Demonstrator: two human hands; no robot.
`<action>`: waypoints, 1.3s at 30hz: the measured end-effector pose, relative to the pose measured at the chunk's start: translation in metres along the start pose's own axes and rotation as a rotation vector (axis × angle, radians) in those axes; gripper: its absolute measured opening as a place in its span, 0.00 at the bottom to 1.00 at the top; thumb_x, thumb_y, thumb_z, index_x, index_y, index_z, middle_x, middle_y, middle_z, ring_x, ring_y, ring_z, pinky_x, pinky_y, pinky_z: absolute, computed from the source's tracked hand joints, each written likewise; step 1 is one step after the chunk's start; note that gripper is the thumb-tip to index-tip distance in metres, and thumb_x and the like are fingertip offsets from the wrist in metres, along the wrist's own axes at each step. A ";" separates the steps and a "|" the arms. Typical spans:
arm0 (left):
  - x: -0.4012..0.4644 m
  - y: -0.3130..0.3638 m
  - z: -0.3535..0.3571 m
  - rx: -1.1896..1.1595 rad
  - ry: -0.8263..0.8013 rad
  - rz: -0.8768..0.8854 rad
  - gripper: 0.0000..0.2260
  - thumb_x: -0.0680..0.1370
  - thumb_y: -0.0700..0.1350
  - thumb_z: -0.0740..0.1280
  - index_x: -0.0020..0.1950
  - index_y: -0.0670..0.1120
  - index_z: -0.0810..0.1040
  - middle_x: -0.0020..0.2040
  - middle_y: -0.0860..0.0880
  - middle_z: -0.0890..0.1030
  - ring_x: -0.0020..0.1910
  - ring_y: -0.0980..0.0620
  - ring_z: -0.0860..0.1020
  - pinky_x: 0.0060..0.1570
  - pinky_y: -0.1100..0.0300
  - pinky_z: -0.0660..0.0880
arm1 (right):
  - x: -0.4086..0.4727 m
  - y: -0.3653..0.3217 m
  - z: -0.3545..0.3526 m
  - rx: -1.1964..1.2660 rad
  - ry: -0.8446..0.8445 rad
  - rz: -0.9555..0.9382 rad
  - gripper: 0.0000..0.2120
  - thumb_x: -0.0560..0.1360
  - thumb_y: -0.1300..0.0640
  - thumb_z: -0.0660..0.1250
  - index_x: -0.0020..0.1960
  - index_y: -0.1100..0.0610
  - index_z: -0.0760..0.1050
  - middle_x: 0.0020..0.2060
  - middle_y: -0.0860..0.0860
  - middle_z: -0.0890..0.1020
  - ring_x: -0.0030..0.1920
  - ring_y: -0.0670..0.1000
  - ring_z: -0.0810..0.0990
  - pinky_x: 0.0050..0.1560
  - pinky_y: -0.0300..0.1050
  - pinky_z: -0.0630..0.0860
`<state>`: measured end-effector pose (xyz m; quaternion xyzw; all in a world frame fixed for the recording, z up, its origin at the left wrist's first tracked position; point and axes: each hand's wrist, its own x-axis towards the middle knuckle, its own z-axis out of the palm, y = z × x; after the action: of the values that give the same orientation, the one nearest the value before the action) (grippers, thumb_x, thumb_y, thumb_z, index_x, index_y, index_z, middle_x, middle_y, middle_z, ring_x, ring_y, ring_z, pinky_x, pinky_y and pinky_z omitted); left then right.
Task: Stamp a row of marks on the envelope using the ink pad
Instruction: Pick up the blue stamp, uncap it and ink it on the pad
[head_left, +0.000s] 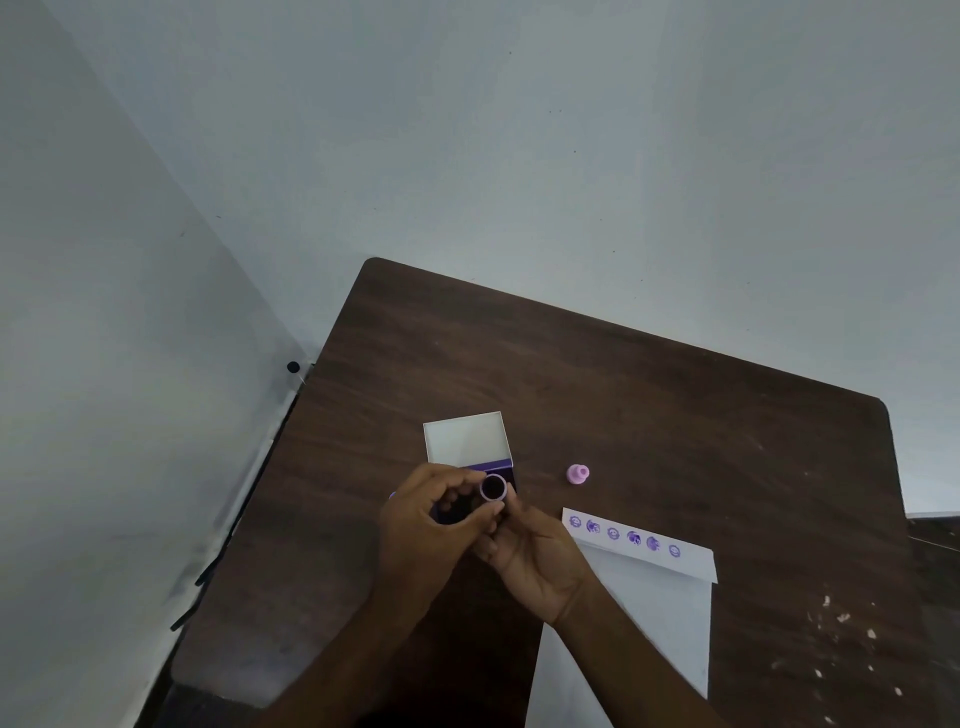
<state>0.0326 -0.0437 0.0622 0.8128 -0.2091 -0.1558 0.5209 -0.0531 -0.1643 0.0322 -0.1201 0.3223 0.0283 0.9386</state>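
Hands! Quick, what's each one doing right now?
Left hand: fingers curled, seemingly touching the stamp; a firm grip cannot be told.
Right hand: fingers closed on the stamp, inked face up.

walls (467, 130): pale grey, meeting at a corner | table (623, 395): dark brown wood, scuffed | light: dim, even

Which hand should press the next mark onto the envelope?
Probably the right hand: it lies beside the envelope, touching the stamp, while the left hand sits farther away.
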 end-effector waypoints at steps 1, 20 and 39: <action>-0.001 0.000 0.000 -0.003 -0.001 0.000 0.15 0.67 0.46 0.78 0.51 0.45 0.83 0.47 0.52 0.83 0.46 0.59 0.81 0.46 0.66 0.78 | 0.000 0.001 -0.001 0.005 -0.004 -0.005 0.17 0.75 0.58 0.64 0.63 0.63 0.74 0.62 0.63 0.66 0.63 0.59 0.62 0.71 0.59 0.57; 0.002 -0.096 0.010 0.522 -0.255 -0.145 0.37 0.66 0.65 0.72 0.72 0.55 0.67 0.69 0.50 0.72 0.66 0.51 0.69 0.61 0.58 0.64 | 0.027 -0.015 -0.021 -1.325 0.618 -0.330 0.10 0.69 0.51 0.74 0.45 0.57 0.81 0.28 0.47 0.82 0.26 0.42 0.76 0.30 0.35 0.74; 0.010 -0.099 0.012 0.683 -0.243 -0.025 0.35 0.67 0.61 0.73 0.70 0.49 0.70 0.69 0.47 0.74 0.62 0.45 0.73 0.57 0.51 0.71 | 0.077 0.015 -0.006 -1.922 0.440 0.009 0.17 0.77 0.52 0.64 0.62 0.58 0.71 0.60 0.57 0.76 0.58 0.56 0.75 0.63 0.47 0.68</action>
<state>0.0532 -0.0217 -0.0336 0.9180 -0.2995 -0.1786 0.1888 0.0020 -0.1533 -0.0224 -0.8332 0.3300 0.2586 0.3606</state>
